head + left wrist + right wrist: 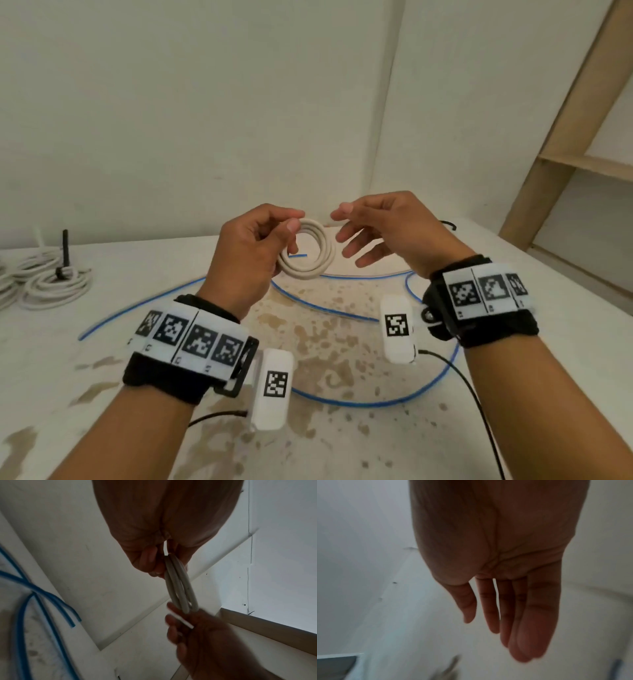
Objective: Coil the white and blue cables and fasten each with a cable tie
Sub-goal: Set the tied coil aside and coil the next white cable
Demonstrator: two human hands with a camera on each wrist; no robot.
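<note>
Left hand grips white cable coil above desk w/ blue cable; right hand beside it, fingers loose, apart.

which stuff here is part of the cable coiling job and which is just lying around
Part of the job:
- white cable coil, held by the left hand
- blue cable, loose on the table
- right hand, open beside the coil

Lying about:
- tied white cable bundle at far left
- wooden shelf frame
</note>
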